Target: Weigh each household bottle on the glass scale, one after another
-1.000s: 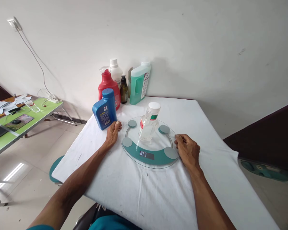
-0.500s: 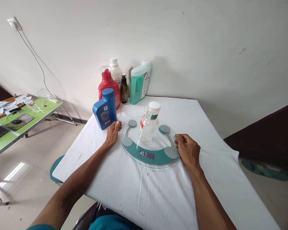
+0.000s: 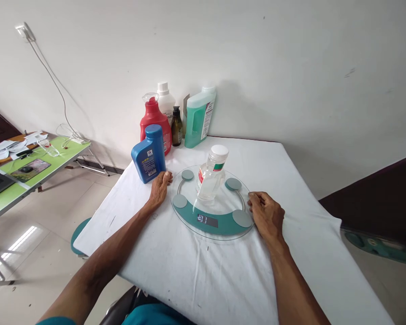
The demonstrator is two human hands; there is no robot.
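A clear plastic bottle with a white cap and a red and green label stands upright on a round glass scale. The scale's display is lit, but its digits are too blurred to read. My left hand rests on the cloth with curled fingers, between the scale's left rim and a blue bottle. No object shows in it. At the scale's right rim, my right hand lies closed, thumb against the curled fingers. Whether it touches the glass is hard to see.
Against the wall stand a red jug, a white bottle, a dark pump bottle and a green jug. A white cloth covers the table. A green desk with papers and a laptop is at left.
The view has shifted slightly, so the scene sits a little farther right. Both hands keep nearly the same places beside the scale, and the clear bottle still stands on it.
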